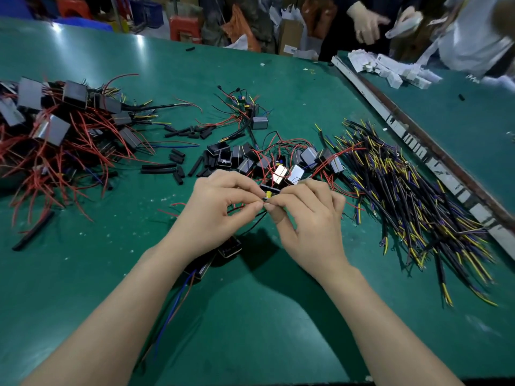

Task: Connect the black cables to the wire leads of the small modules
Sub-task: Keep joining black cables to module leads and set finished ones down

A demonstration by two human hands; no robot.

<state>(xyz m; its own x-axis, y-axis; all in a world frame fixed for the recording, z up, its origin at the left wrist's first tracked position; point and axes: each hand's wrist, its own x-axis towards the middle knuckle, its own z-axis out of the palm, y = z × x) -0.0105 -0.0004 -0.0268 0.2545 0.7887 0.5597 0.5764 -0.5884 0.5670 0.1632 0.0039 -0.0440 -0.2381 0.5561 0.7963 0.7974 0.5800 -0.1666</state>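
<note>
My left hand [214, 210] and my right hand [306, 215] meet at the table's middle, fingertips pinching thin wire leads beside a small module with a yellow part [269, 194]. A black cable [252, 228] runs down from the pinch to a black housing [230, 247] under my left wrist, with blue and orange wires [178, 299] trailing toward me. Loose small modules [278, 165] with red leads lie just beyond my fingers. A heap of black cables with yellow and blue ends [412, 196] lies to the right.
A large pile of grey modules with red wires [55, 129] fills the left. Short black tube pieces [178, 162] lie scattered in the middle. A metal rail [434, 157] divides the green table [83, 274] at the right. Another person's hands [367, 20] work at the back.
</note>
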